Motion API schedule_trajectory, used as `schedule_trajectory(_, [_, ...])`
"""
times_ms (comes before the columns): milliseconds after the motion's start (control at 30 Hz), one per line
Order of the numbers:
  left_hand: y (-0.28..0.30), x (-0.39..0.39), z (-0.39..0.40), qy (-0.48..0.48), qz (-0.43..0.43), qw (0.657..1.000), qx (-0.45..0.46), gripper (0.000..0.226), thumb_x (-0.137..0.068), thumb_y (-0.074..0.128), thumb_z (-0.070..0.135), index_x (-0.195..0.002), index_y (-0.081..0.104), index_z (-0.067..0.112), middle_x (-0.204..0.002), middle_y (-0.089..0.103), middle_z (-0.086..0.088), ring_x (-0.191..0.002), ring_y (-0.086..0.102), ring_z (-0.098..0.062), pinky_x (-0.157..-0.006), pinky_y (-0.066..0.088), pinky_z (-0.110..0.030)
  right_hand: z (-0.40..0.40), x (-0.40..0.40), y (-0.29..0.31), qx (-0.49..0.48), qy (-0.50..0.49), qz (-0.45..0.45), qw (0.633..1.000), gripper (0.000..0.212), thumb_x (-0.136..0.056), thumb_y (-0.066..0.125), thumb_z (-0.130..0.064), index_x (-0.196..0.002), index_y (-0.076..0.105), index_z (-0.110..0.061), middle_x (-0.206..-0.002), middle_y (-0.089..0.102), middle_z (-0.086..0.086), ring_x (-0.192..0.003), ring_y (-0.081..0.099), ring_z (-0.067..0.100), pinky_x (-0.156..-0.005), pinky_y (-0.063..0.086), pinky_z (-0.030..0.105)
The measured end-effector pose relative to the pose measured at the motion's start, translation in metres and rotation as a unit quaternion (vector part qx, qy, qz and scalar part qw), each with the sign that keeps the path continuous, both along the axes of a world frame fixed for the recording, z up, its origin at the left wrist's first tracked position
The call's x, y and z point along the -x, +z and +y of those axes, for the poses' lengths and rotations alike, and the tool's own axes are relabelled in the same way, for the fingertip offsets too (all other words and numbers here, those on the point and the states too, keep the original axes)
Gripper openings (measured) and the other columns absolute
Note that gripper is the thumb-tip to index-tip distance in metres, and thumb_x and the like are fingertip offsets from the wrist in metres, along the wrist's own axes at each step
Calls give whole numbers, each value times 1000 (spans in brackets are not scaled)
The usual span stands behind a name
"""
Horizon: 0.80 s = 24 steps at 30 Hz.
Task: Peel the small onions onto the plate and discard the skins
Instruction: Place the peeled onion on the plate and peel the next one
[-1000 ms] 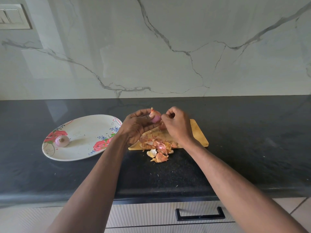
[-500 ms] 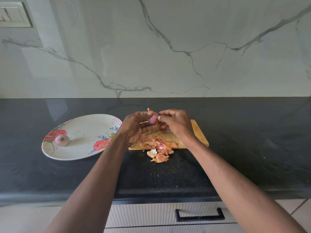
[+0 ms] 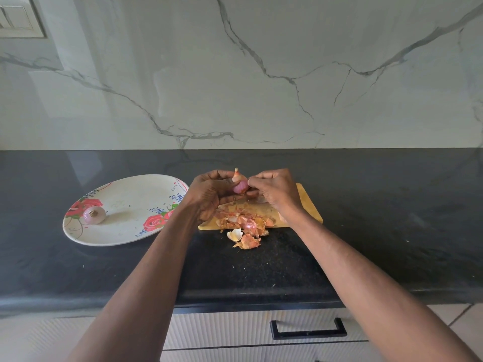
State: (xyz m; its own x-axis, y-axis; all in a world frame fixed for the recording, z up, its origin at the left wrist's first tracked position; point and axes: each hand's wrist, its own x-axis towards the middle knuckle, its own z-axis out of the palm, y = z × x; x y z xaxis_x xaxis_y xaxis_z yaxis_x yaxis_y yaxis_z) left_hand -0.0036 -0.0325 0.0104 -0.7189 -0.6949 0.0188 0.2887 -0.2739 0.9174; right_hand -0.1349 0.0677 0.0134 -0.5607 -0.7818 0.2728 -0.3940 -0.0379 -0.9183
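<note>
A small pink onion (image 3: 240,185) with a pale pointed tip is held above the wooden cutting board (image 3: 308,207). My left hand (image 3: 209,192) grips it from the left. My right hand (image 3: 274,190) pinches at its right side with curled fingers. A heap of orange-brown skins (image 3: 244,224) lies on the board's front edge and spills onto the black counter. One peeled onion (image 3: 94,215) rests on the left of the white floral plate (image 3: 125,231).
The black stone counter (image 3: 392,218) runs wall to wall, with a marble backsplash behind. A drawer with a black handle (image 3: 308,330) sits under the counter's front edge. A switch plate (image 3: 18,18) is at the top left.
Both hands have stayed above the board with the onion. The right hand's fingers have shifted along the onion's side, and the onion has turned slightly in the left hand.
</note>
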Motion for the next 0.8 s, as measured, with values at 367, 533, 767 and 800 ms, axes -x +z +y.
schedule_trajectory(367, [-2,1,-2,13,-15,1000,-3,25,-71,71,1,-95,70,-3,-91,75,-20,-80,75,-26,-67,64,-39,4,-3,4,22,3,-26,999,21,-73,82,-13,-56,75,-24,-67,75,0,-68,73,16,-65,57,34])
schedule_trajectory(533, [-3,1,-3,11,-19,1000,-2,17,-71,72,0,-87,75,-1,-92,75,-21,-80,75,-27,-72,64,-43,1,-1,0,16,-1,-26,1000,25,-70,83,-10,-53,74,-25,-66,74,0,-61,69,11,-66,54,33])
schedule_trajectory(767, [-4,2,-4,13,-8,1000,-3,14,-81,69,0,-95,72,-2,-98,75,-21,-85,75,-28,-72,63,-40,-4,3,-3,23,-34,-76,996,11,-82,75,-7,-74,76,0,-77,75,16,-68,75,24,-67,61,50])
schedule_trajectory(800, [-5,3,-5,20,-3,1000,-6,14,-83,68,-2,-96,71,-3,-98,74,-22,-85,75,-28,-72,63,-40,-4,4,-3,30,-28,-92,995,12,-83,74,-7,-77,75,3,-81,75,20,-71,75,26,-64,62,45])
